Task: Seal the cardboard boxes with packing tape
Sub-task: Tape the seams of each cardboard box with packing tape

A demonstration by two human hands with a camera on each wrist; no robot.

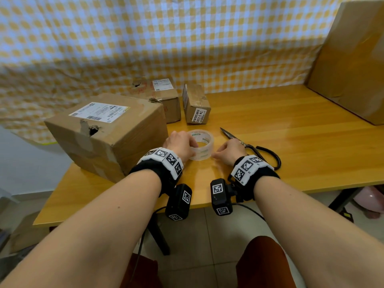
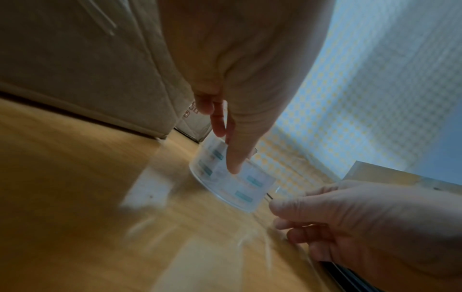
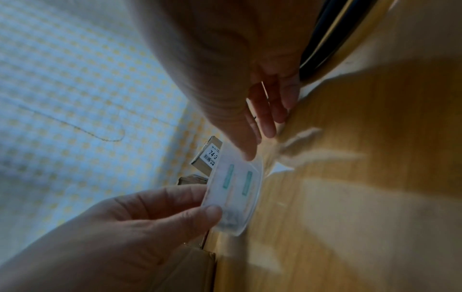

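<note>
A roll of clear packing tape (image 1: 201, 144) lies flat on the wooden table (image 1: 291, 125), just right of a large cardboard box (image 1: 108, 134) with a torn hole in its top edge. My left hand (image 1: 187, 144) grips the roll's left side. In the left wrist view its thumb (image 2: 235, 158) presses the roll's (image 2: 237, 183) outer wall while the fingers curl over the far rim. My right hand (image 1: 218, 155) sits at the roll's near right side. In the right wrist view its thumb (image 3: 246, 144) touches the roll's (image 3: 237, 193) edge, and its fingers hold nothing.
A medium box (image 1: 166, 98) and a small labelled box (image 1: 196, 104) stand behind the roll. Black-handled scissors (image 1: 249, 145) lie just right of my right hand. A very tall box (image 1: 351, 59) fills the table's far right corner. A checked cloth hangs behind.
</note>
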